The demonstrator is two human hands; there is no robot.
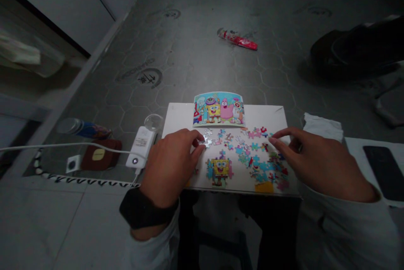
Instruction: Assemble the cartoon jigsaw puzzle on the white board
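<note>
The left hand (170, 165) pinches a pale puzzle piece (207, 144) at its fingertips. The right hand (318, 162), fingers loosely curled and holding nothing, touches loose pieces (252, 152) scattered between both hands on the white board (176, 116).

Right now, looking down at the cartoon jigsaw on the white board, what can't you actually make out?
Head view only:
- Left hand: its fingers cover the silvery jigsaw piece; grip unclear.
- Right hand: fingertips hide whatever piece they touch.
- Loose colourful jigsaw pieces: too small to read.
- Black phone: cut off by the right edge.
- Dark bulky object: too dim to identify.
</note>
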